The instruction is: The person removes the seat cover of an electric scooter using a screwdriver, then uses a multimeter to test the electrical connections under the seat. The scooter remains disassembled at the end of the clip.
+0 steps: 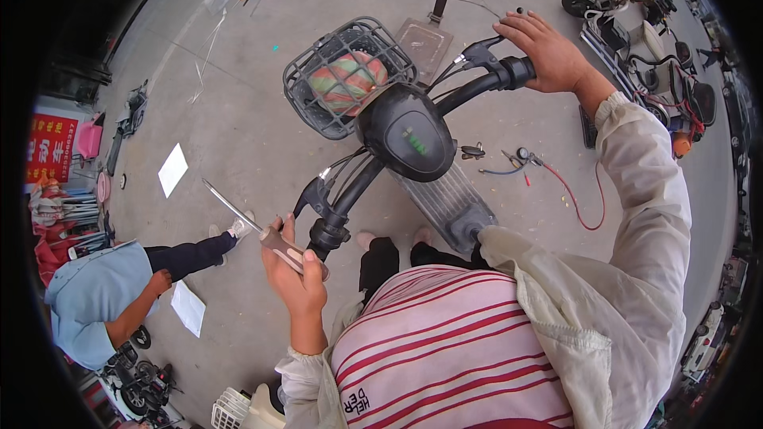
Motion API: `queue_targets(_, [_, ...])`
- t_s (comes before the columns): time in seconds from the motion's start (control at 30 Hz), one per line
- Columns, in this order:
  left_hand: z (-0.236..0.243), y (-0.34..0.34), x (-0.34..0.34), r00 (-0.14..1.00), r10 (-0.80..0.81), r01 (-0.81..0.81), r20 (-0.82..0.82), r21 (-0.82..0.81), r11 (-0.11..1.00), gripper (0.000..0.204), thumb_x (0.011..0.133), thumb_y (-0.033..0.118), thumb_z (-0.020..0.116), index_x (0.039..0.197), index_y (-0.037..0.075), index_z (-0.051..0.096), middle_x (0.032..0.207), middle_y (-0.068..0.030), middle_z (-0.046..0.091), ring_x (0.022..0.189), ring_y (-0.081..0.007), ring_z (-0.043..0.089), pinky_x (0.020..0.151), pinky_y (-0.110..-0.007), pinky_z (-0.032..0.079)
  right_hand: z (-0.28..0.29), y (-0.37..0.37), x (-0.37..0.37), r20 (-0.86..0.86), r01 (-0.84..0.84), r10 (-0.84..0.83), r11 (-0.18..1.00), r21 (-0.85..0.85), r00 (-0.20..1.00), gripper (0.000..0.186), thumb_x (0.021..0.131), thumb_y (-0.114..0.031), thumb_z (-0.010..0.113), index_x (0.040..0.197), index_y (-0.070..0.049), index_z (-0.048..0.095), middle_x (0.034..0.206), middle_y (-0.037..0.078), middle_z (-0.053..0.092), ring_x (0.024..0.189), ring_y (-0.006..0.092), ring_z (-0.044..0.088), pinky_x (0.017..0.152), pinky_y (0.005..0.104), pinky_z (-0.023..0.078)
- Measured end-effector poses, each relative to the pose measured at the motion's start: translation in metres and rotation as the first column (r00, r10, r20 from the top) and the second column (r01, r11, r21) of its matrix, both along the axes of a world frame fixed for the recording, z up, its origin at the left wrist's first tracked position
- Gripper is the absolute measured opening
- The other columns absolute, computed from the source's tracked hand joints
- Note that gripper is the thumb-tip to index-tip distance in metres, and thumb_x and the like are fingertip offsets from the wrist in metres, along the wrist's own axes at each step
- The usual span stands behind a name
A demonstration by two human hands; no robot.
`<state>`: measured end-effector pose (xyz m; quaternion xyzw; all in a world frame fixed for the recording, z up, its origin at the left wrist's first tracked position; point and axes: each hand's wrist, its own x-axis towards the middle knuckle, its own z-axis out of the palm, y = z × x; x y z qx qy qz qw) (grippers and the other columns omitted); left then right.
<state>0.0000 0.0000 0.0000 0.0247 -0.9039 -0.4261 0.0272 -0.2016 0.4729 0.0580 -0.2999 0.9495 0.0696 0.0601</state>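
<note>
My left hand is closed around the handle of a screwdriver, whose long metal shaft points up and to the left. That hand is against the left end of a scooter's handlebar, beside the left brake lever. At the right grip, my right hand is wrapped over the end, its fingers stretched toward the right brake lever. A black display housing sits mid-handlebar. Ahead of it, a grey basket holds a round red-and-green striped thing. Keys hang at the housing's right.
The ribbed footboard stretches below the handlebar. A gauge with a red hose lies on the ground to the right. A person in a light blue shirt is at the left, near white sheets. Parked scooters line the right.
</note>
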Motion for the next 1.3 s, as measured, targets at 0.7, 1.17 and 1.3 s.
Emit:
queue_targets(0.7, [-0.037,0.048,0.024,0.952,0.304,-0.299,-0.029,0.126,0.946,0.050,0.084,0.033,0.055,0.111,-0.009,0.064,0.126,-0.0238,0.059,0.126,-0.0429,0.040,0.108,-0.046,0.028,-0.001,-0.065,-0.120,-0.053,-0.283,0.282,0.959,-0.014,0.958,0.081,0.065,-0.020,0.077,0.138,-0.011,0.043,0.140,0.016,0.044,0.131,0.0375,0.041,0.109,0.0428,0.037])
queue_targets(1.17, [-0.022,0.043,0.038,0.970,0.226,-0.231,0.089,0.050,0.972,0.050,0.082,0.028,0.059,0.121,-0.002,0.063,0.134,-0.0276,0.042,0.125,-0.0434,0.040,0.104,-0.048,0.032,0.000,-0.070,-0.113,0.015,-0.251,0.251,0.967,-0.039,0.968,0.081,0.066,-0.023,0.075,0.138,-0.009,0.042,0.142,0.017,0.042,0.133,0.0381,0.038,0.108,0.0439,0.038])
queue_targets(1.3, [-0.021,0.034,0.031,0.975,0.189,-0.202,0.116,0.113,0.973,0.047,0.081,0.027,0.061,0.117,-0.001,0.066,0.131,-0.0259,0.043,0.122,-0.0418,0.040,0.102,-0.048,0.034,0.000,-0.069,-0.113,0.043,-0.224,0.228,0.971,-0.082,0.973,0.083,0.065,-0.028,0.078,0.138,-0.010,0.043,0.142,0.018,0.042,0.133,0.0393,0.038,0.107,0.0443,0.038])
